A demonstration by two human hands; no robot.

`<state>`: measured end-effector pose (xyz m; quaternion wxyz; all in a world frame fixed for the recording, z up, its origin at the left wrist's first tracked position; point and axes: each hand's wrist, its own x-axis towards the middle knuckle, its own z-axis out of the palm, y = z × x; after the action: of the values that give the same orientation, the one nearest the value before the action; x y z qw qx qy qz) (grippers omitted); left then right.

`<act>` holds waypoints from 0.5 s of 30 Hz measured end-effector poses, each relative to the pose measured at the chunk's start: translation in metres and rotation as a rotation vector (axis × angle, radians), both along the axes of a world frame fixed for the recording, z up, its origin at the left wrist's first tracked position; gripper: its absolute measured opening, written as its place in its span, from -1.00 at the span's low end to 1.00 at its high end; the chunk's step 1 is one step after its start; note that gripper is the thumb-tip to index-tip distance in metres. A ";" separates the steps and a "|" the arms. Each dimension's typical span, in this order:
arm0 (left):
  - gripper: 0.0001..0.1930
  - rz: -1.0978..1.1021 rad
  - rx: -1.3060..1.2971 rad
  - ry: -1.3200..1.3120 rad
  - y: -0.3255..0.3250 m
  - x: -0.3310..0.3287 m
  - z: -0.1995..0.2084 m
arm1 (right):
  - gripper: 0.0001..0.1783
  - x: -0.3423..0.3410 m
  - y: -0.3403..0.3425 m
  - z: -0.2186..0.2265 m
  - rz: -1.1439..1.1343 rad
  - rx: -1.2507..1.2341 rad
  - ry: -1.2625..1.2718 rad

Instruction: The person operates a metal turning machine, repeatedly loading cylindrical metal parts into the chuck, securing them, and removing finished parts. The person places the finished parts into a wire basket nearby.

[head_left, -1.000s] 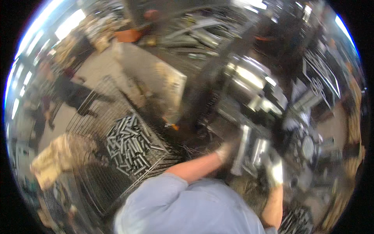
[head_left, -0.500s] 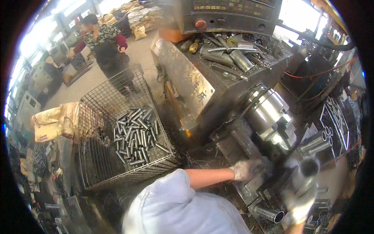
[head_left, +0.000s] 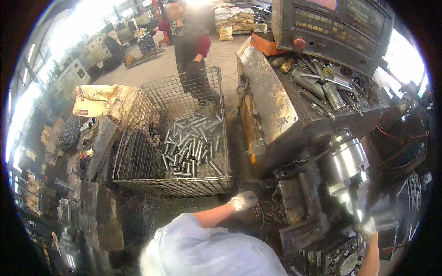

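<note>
My left hand (head_left: pixel 244 201), in a pale work glove, hangs over the dark area between the wire basket and the lathe. Its fingers are smeared by motion, and I see nothing held in it. At the right, my gloved right hand (head_left: pixel 367 228) is closed around the near end of a shiny metal tube (head_left: pixel 352 202). The tube is blurred and lines up with the jaws of the steel lathe chuck (head_left: pixel 348 161); how far it sits inside is hidden. Below that hand lies the dark tool turret (head_left: pixel 346 263).
A wire basket (head_left: pixel 172 187) with many short metal tubes (head_left: pixel 191 147) stands left of the lathe. Behind it is a person (head_left: pixel 189 50). A control panel (head_left: pixel 336 34) with a red button rises above a ledge of metal parts and shavings (head_left: pixel 322 87). Sacks (head_left: pixel 103 101) lie beside the basket.
The view has swung left. My left hand has come away from the lathe carriage toward the basket. My right hand has brought the tube up to the chuck.
</note>
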<state>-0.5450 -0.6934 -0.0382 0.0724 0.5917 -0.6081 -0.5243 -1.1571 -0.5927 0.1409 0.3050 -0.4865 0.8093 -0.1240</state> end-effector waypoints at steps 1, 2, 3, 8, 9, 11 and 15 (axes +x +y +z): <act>-0.42 0.073 -0.038 -0.076 0.005 0.008 -0.007 | -0.31 0.007 -0.005 0.001 -0.006 -0.004 -0.138; -0.40 0.093 0.030 -0.058 0.007 0.017 -0.011 | -0.28 0.013 -0.010 0.003 0.025 0.033 -0.015; -0.38 0.113 0.093 -0.034 0.010 0.021 -0.014 | -0.25 0.019 -0.014 0.004 0.141 0.004 0.060; -0.33 0.078 0.099 -0.070 0.007 0.010 -0.012 | -0.22 0.027 -0.029 -0.004 0.015 0.026 0.187; -0.32 0.039 0.094 -0.066 0.003 0.005 -0.011 | -0.22 0.026 -0.029 -0.005 0.060 0.019 0.150; -0.32 -0.047 0.026 -0.072 -0.003 -0.009 -0.011 | -0.23 0.023 -0.025 -0.001 0.055 -0.062 -0.039; -0.38 -0.092 -0.016 -0.046 -0.012 -0.017 -0.021 | -0.43 0.029 -0.018 0.019 -0.143 0.127 -0.140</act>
<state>-0.5619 -0.7056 -0.0592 0.0389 0.5746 -0.6402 -0.5084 -1.1280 -0.6108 0.1601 0.3812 -0.3972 0.8250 -0.1278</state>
